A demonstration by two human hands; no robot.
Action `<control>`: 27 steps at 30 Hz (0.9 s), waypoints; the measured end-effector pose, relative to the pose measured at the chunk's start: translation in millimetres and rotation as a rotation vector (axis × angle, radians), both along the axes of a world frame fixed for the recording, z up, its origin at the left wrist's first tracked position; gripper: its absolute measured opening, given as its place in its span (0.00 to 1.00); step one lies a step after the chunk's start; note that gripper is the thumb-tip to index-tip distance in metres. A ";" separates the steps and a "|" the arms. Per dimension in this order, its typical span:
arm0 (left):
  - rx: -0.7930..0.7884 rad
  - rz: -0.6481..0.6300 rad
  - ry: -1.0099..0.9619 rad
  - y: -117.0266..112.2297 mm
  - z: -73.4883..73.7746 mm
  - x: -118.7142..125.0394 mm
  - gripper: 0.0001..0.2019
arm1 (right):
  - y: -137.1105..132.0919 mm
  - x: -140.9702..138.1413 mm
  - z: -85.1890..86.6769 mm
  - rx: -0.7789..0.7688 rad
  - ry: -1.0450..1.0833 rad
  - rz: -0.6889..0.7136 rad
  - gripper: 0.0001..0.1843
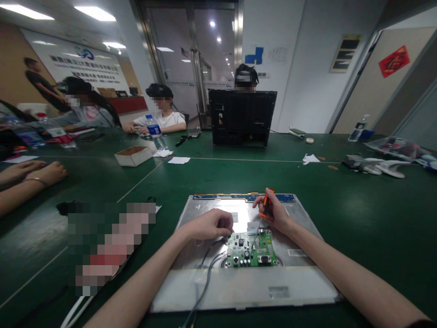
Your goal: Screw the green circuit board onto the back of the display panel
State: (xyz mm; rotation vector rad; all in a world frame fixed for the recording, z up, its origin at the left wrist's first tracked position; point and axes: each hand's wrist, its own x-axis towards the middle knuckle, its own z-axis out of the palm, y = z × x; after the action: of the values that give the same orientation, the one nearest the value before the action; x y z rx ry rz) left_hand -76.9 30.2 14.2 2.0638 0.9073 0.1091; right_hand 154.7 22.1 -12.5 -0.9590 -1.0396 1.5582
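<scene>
While the green circuit board [251,249] is lying on the metal panel [201,212] on the table [362,218], the right hand [276,215] is gripping an orange screwdriver [266,206] above it and the left hand [209,224] is pinching closed at its left corner.

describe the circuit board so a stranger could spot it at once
On the big green table, find the flat silver panel lying nearest the camera. Just below its middle sits a small circuit board. It alone is bright green, studded with parts, against bare metal.
</scene>
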 end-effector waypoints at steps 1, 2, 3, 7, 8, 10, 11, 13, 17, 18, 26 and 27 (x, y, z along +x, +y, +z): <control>-0.002 -0.001 0.000 0.0 0.3 0.1 0.03 | -0.3 -0.1 0.3 -0.003 -0.002 -0.003 0.31; -0.004 -0.002 -0.002 0.0 0.5 0.2 0.03 | -0.7 -0.3 0.5 -0.006 -0.005 -0.007 0.31; -0.008 -0.004 -0.003 0.1 0.7 0.2 0.03 | -1.1 -0.6 0.7 -0.009 -0.008 -0.011 0.31; -0.018 -0.001 -0.007 0.7 0.2 -0.4 0.03 | -1.6 -1.6 3.9 0.005 -0.017 -0.061 0.30; -0.018 0.000 -0.011 1.1 -0.2 -0.7 0.03 | -1.2 -1.5 6.6 0.021 -0.016 -0.091 0.30; -0.019 -0.002 -0.023 2.0 -1.3 -1.6 0.04 | -0.3 -0.6 15.7 0.068 -0.012 -0.168 0.30; -0.023 -0.003 -0.032 2.6 -1.9 -2.1 0.04 | 0.0 0.0 22.3 0.096 -0.011 -0.204 0.30; -0.037 -0.006 -0.051 3.8 -3.1 -3.0 0.05 | -1.5 1.1 39.2 0.163 -0.018 -0.254 0.28; -0.051 -0.031 -0.070 5.4 -3.4 -4.2 0.07 | -17.2 -2.3 80.3 0.428 -0.220 -0.174 0.27; -0.047 -0.033 -0.066 5.4 -2.9 -4.2 0.07 | -23.4 -5.0 90.2 0.505 -0.310 -0.109 0.27; -0.089 0.041 -0.044 0.5 2.1 -2.2 0.05 | -48.8 -41.1 127.2 0.867 -0.734 0.102 0.14; -0.098 0.050 -0.046 -0.5 2.5 -2.2 0.05 | -47.1 -42.7 126.4 0.886 -0.731 0.112 0.13</control>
State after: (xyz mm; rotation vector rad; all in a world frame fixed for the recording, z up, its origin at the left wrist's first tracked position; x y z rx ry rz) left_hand -79.1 29.7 16.7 1.9409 0.9187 0.1359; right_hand 112.0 -24.9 113.9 -0.8193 -2.0787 0.6297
